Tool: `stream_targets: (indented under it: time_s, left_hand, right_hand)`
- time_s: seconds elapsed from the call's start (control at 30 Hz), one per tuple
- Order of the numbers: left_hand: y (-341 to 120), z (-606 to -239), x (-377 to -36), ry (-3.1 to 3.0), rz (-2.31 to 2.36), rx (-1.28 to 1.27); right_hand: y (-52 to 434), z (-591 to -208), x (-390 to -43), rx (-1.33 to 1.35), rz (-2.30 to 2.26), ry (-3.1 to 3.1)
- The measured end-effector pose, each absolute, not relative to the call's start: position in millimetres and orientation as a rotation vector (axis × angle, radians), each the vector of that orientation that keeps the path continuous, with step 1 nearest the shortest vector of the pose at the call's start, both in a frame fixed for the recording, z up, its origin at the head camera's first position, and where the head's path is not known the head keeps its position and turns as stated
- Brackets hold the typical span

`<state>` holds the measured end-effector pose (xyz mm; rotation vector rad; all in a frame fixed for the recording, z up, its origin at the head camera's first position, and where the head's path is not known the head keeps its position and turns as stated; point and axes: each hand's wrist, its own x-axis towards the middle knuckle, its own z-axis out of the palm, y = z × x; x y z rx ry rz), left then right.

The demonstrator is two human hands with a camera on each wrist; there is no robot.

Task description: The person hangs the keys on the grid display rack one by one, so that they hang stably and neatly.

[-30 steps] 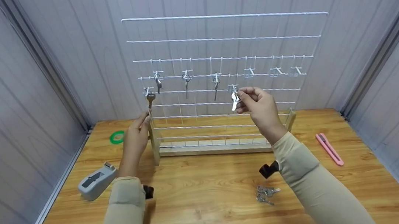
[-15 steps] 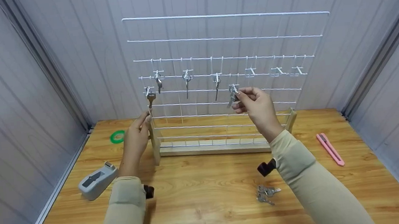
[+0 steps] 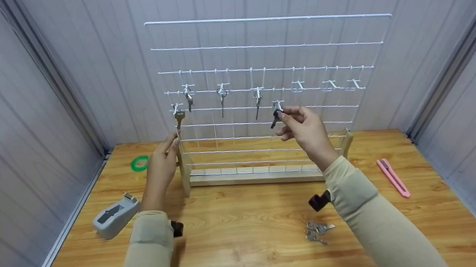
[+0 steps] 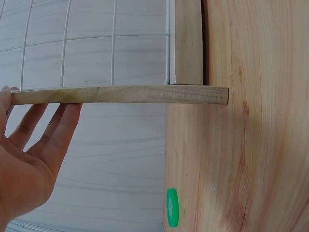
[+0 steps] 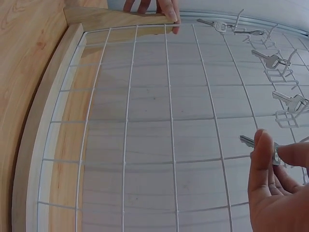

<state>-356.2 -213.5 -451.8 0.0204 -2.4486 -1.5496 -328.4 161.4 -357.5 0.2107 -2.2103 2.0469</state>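
A white wire grid rack (image 3: 237, 124) stands on wooden feet, with several keys hanging from hooks on its left and middle. My right hand (image 3: 307, 130) pinches a key (image 3: 275, 119) between thumb and fingers at a lower hook (image 3: 278, 104); whether its ring sits on that hook is hard to tell. In the right wrist view this key (image 5: 247, 141) points away from the fingertips. My left hand (image 3: 163, 159) holds the rack's left wooden post (image 4: 120, 94), fingers on its outer side and the thumb mostly hidden. Just above that hand hangs a brass-coloured key (image 3: 180, 118).
Three bare hooks (image 3: 331, 84) sit on the grid's right side. Loose keys (image 3: 319, 230) lie on the table (image 3: 241, 248) near the right forearm. A pink utility knife (image 3: 393, 178) is at right; a grey tape dispenser (image 3: 116, 216) and green tape roll (image 3: 139, 163) are at left.
The key in my right hand has turned, from a bright flat side to a dark one, with its tip swung slightly left. My left hand has stayed on the post.
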Motion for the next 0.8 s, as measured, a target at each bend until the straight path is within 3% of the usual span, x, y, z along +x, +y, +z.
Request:
stream_targets:
  time_s: [0.43, 0.8]
  left_hand:
    - [-213.1, -453.5, -356.4, -2.456, -1.51, 0.004]
    - [-213.7, -452.8, -355.1, -2.462, -1.5, 0.015]
  right_hand:
    - [182.2, -372.1, -304.4, 0.247, 1.886, -2.445]
    - [212.5, -418.6, -279.0, 0.39, 1.6, -2.79]
